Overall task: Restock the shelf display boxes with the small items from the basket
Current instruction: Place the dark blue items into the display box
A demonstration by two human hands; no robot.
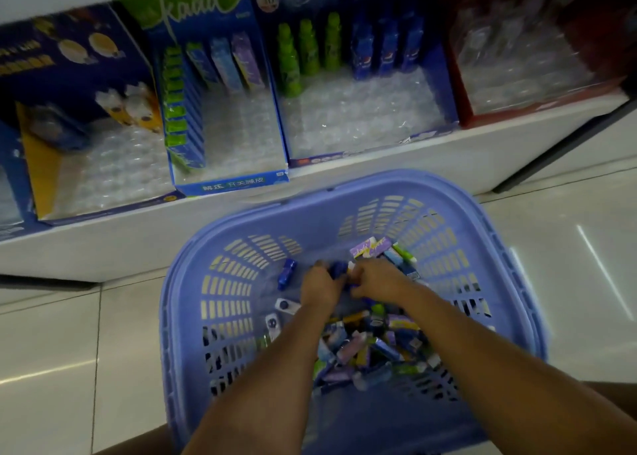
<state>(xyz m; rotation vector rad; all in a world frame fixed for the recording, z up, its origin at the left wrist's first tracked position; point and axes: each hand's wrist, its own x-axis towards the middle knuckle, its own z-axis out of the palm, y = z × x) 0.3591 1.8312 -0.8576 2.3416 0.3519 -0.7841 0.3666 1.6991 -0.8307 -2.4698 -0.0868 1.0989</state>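
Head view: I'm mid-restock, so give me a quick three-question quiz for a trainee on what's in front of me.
1. True or false: the left hand and the right hand are both inside the basket.
2. The small item gripped by the left hand is: A red, B dark blue, C yellow.
3. Fill in: the green bottle-shaped items stand at the ____ of their display box.
Key: 1 true; 2 B; 3 back.

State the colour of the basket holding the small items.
Lavender-blue basket, clearest in the head view.
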